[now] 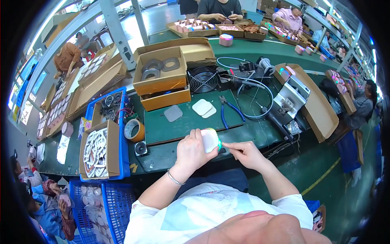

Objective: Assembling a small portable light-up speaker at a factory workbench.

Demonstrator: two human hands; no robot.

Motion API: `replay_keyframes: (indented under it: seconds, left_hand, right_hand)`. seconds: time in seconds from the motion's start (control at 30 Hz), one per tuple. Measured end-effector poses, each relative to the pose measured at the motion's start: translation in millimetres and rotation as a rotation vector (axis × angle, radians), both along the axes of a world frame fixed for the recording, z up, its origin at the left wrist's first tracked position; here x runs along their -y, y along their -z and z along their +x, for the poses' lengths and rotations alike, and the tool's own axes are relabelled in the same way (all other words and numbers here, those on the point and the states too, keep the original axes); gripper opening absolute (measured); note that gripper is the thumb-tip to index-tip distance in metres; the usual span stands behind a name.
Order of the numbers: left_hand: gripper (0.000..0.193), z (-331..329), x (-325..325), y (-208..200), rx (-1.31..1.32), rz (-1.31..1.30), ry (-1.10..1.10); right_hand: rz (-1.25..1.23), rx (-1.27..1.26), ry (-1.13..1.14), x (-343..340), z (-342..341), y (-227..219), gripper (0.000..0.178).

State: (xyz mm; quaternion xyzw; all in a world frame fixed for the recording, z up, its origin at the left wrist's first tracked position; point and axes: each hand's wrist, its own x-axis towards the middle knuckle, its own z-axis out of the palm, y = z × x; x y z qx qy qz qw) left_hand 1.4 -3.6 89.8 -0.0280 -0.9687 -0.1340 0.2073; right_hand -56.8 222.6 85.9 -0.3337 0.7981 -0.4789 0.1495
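My left hand is wrapped round a small rounded-square speaker with a pale ribbed face. Green-blue light glows along the speaker's right edge. Against that lit edge, the thumb and forefinger of my right hand are pinched together; whatever lies between them is too small to make out. Beyond my hands, two white rounded-square pads overlap on the green work mat, with a grey one to their left. Blue-handled pliers lie on the mat's right side.
At left, a blue tray holds a carton of white frames and loose speaker drivers. Tape stands beside it. Behind the mat are a carton of grey rings and a fan. A metal fixture with cables occupies the right.
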Motion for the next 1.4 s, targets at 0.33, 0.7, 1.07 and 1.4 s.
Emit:
replay_keyframes:
  seconds: [0.33, 0.7, 1.07, 1.4]
  left_hand:
    - [0.086, 5, 38, 6, 0.177, 0.22, 0.475]
    - [0.079, 63, -7, 40, -0.127, 0.587, 0.042]
    - [0.078, 34, 6, 38, -0.199, 0.545, -0.025]
    - [0.068, 13, 0, 58, -0.31, 0.547, 0.067]
  right_hand:
    - [0.164, 0.208, -0.176, 16, -22, -22, 0.057]
    - [-0.165, 0.524, 0.114, 49, 32, 17, 0.036]
    - [0.07, 0.404, -0.042, 55, -18, -11, 0.06]
    - [0.203, 0.342, -0.146, 36, -38, -10, 0.05]
